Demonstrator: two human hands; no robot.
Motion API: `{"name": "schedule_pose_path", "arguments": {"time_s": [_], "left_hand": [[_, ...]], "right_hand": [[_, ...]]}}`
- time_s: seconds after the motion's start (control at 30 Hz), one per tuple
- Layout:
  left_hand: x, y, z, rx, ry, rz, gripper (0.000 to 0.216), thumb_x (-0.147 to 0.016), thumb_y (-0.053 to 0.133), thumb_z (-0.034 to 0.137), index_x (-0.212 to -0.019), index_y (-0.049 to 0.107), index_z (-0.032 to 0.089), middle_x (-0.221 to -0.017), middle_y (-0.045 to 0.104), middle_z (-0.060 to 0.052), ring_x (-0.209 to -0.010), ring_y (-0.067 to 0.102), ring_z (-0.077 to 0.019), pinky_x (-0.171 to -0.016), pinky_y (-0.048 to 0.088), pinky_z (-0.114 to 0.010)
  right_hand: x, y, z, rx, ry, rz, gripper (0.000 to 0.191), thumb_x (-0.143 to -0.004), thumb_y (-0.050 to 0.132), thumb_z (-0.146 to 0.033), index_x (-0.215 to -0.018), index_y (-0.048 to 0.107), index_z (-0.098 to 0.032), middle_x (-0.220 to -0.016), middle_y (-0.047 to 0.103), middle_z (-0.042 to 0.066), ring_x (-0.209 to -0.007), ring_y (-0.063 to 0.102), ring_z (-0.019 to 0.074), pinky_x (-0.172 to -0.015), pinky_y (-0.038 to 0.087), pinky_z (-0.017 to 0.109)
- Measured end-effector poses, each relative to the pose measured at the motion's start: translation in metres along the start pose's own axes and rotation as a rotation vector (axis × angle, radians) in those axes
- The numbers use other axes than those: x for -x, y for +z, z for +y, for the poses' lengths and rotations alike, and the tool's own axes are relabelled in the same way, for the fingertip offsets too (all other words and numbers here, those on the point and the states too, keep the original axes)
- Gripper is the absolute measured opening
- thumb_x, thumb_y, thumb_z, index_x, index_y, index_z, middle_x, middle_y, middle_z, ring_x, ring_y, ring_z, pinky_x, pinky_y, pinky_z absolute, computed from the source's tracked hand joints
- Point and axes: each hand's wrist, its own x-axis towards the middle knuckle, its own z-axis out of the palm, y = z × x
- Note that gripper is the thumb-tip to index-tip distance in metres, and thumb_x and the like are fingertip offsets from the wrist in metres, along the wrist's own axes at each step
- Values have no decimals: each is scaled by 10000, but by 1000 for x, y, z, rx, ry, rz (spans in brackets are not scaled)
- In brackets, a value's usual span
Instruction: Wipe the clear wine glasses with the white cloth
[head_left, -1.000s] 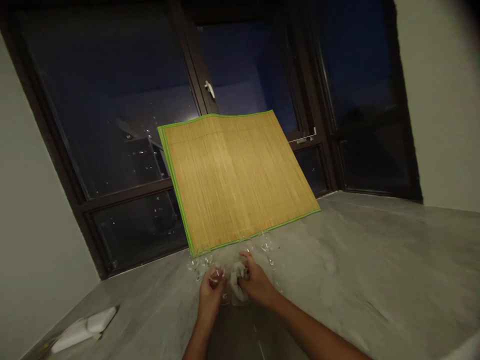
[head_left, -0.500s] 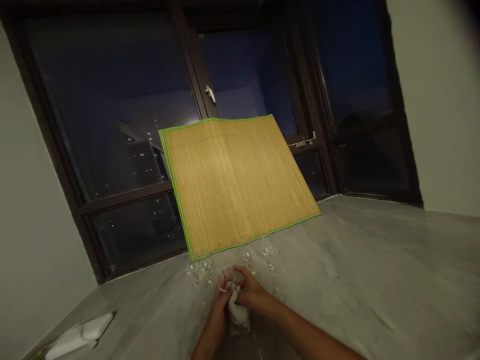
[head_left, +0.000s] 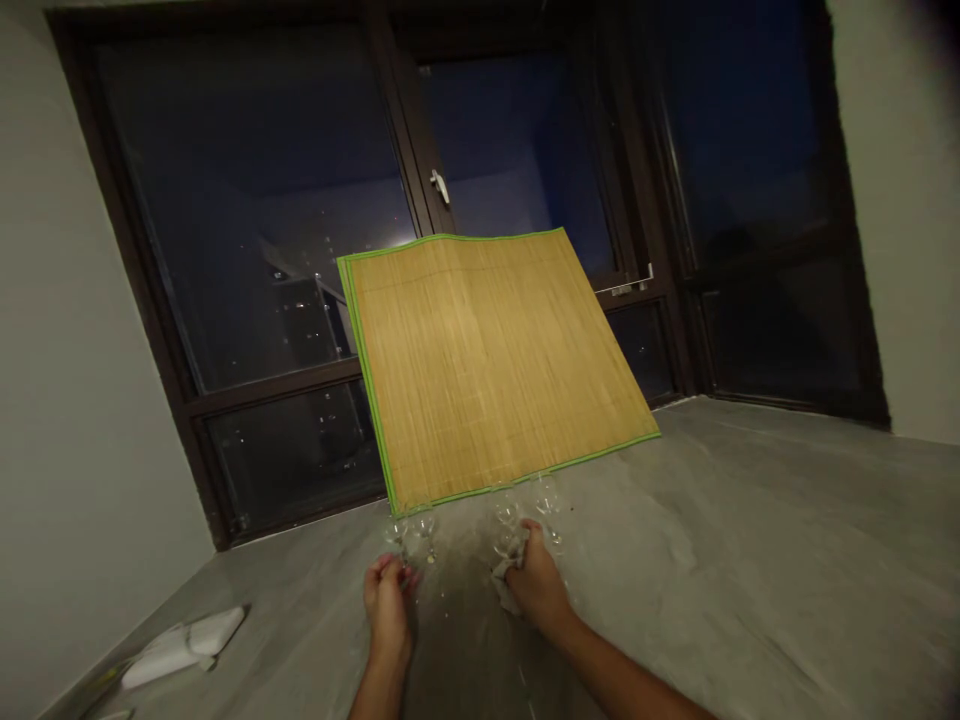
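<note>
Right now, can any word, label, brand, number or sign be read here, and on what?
None can be read.
The bamboo mat is plain, with only a green edge.
The white packet at the left of the counter is too dim and small to show any print.
The cloth in the right hand and the stemmed glasses show no marks.

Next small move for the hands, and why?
Probably the left hand eases off the left glasses and reaches for one of the right glasses. Its fingers sit at a stem, grip unclear, and those glasses stand upright on the counter, while the right hand clutches the cloth beside the other pair.
</note>
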Motion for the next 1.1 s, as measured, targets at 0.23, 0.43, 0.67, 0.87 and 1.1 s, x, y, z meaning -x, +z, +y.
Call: {"name": "schedule_pose_path", "arguments": {"time_s": [0.23,0.43,0.67,0.87,1.1], "left_hand": [[-7,-6,1,39,-142,-209,316,-776,589,96,-1062,557,227,-1221,601,-76,-883,676,-178,-935,513,-433],[-13,-6,-14,57,-240,-363,399,-758,591,40,-1111,555,224,-1355,545,-103,-1056,668,-242,-1005,489,-471],[-12,-5,-12,94,-304,-431,386,-777,621,91,-1129,569,239,-1436,482,-89,-1209,578,-293,-1033,460,-510],[-13,-5,-11,111,-331,-454,401,-776,626,134,-1152,579,261,-1443,471,-88,-1266,525,-304,-1035,438,-544],[-12,-2,-10,51,-329,-464,392,-775,637,127,-1135,577,271,-1553,318,-54,-1281,506,-300,-1046,428,-542]], "right_hand": [[-1,-21,-10,287,125,135,820,-674,482,-194,-1455,234,-165,-1073,709,111,-1006,672,292,-834,470,338],[-6,-32,-8,351,140,228,785,-725,454,-210,-1464,204,-134,-1116,696,140,-1020,673,305,-835,476,348],[-7,-41,-4,403,163,195,768,-736,488,-269,-1450,222,-179,-1155,675,131,-1039,660,298,-851,472,371],[-6,-61,0,510,132,119,706,-704,519,-243,-1382,350,-143,-1106,685,171,-1037,653,331,-835,455,381],[-15,-106,-12,641,216,58,563,-685,561,-207,-1240,469,-172,-975,709,121,-895,676,256,-696,427,299]]}}
